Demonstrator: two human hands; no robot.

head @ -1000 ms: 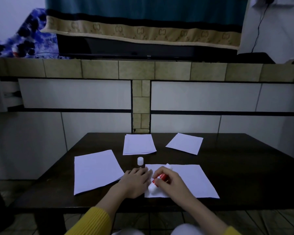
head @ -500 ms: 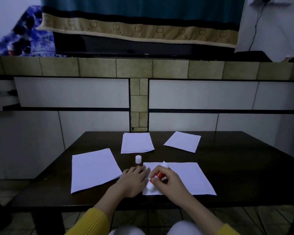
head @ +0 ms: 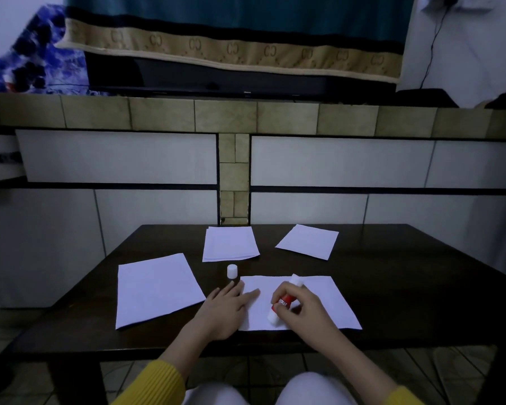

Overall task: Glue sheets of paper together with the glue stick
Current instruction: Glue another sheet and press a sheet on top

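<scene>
A white sheet of paper lies on the dark table in front of me. My right hand grips a red and white glue stick, held slanted with its lower end on the sheet. My left hand lies flat, fingers straight, pressing the sheet's left edge. The stick's white cap stands on the table just beyond my left hand. Another sheet lies to the left; a small stack and a single sheet lie farther back.
The dark wooden table stands against a tiled wall with a ledge. A draped cloth and a dark screen sit above the ledge. Tiled floor shows under the table's front edge.
My right hand has slid the glue stick a little to the right across the sheet. My left hand's fingers have spread further onto the sheet's edge.
</scene>
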